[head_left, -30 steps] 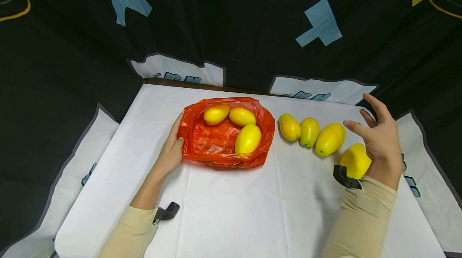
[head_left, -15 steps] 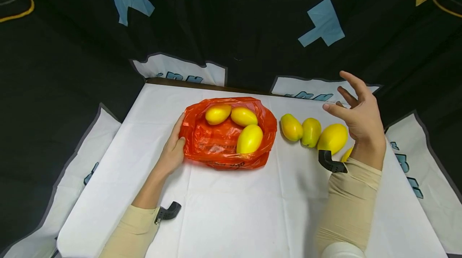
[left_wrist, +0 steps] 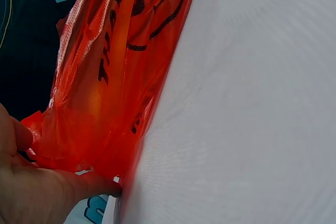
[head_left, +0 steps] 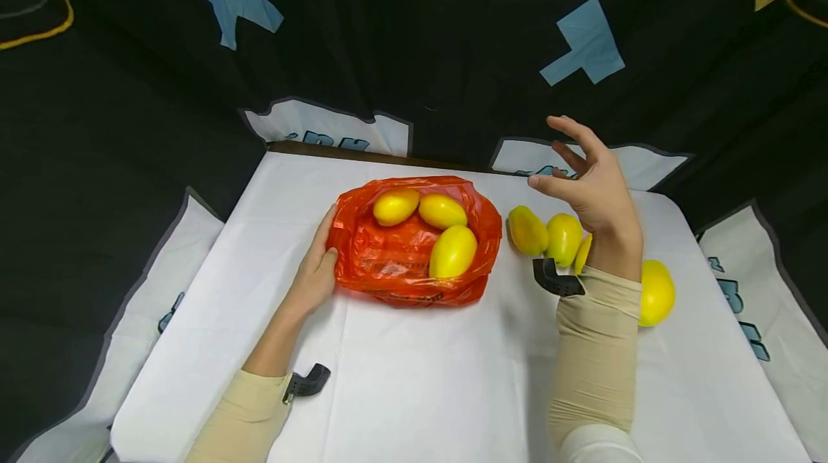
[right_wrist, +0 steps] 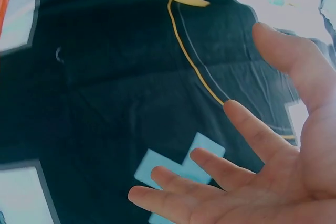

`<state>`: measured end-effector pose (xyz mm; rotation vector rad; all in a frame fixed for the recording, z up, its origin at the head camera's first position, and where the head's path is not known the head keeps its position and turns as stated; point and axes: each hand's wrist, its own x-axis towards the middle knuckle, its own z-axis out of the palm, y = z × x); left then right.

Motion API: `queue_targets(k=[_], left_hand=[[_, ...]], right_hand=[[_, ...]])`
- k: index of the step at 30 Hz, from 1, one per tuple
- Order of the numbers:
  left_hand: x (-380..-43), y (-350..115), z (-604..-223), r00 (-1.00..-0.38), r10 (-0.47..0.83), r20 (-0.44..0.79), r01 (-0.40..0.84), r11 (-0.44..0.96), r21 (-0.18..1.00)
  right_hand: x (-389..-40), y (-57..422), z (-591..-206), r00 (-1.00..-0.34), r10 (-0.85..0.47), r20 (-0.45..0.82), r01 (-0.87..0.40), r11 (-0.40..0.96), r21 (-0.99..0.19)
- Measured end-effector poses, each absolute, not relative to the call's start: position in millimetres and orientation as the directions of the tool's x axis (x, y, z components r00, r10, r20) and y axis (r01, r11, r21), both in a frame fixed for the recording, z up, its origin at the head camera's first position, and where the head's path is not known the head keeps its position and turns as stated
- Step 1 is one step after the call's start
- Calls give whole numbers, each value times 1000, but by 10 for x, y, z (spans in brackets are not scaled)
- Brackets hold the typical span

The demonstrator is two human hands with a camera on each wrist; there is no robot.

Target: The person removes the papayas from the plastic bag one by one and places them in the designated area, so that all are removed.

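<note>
In the head view a red plastic bag (head_left: 391,251) lies mouth-up on the white table, with three yellow mangoes inside, one mango (head_left: 453,251) nearest its front right. My left hand (head_left: 315,272) grips the bag's left side; in the left wrist view the thin red plastic (left_wrist: 89,129) runs between thumb and fingers. To the bag's right, a row of several more mangoes includes a yellow-green mango (head_left: 527,231) and, farthest right, another mango (head_left: 656,293). Above that row my right hand (head_left: 601,193) is raised, fingers spread and holding nothing. Its wrist and forearm partly hide one mango.
The white table (head_left: 420,377) extends in front of the bag. Behind its back edge hangs a black cloth (head_left: 420,53) with blue patches. Black wrist mounts (head_left: 307,382) stick out from both forearms.
My right hand has moved left and farther back over the row of mangoes, fingers still spread. The left hand and the bag keep their place, apart from a slight shift of the view.
</note>
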<state>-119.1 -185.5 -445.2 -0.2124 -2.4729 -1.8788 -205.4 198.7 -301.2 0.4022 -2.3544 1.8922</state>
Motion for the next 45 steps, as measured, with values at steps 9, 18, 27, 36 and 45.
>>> queue_targets(k=[9, 18, 27, 36, 45], left_hand=[[-1175, -1824, -4449, -991, 88, 104, 123, 248, 961], [-1184, -1836, -4453, -988, 91, 125, 144, 248, 958], [-1163, -1849, -4452, -991, 89, 103, 122, 246, 961], [-1154, -1863, -4454, -990, 87, 108, 127, 249, 960], [-1155, -1856, -4453, -988, 90, 123, 141, 238, 961]], right_hand=[[-2132, 1673, -3100, -947, -237, 217, -273, 234, -933], [-2198, 1441, -3168, -938, -288, 193, -265, 240, -934], [-2214, 1243, -3225, -935, -333, 120, -213, 257, -943], [-2141, 1008, -3133, -923, -384, 25, -138, 271, -953], [-2255, 889, -3318, -908, -418, -24, -102, 275, -956]])
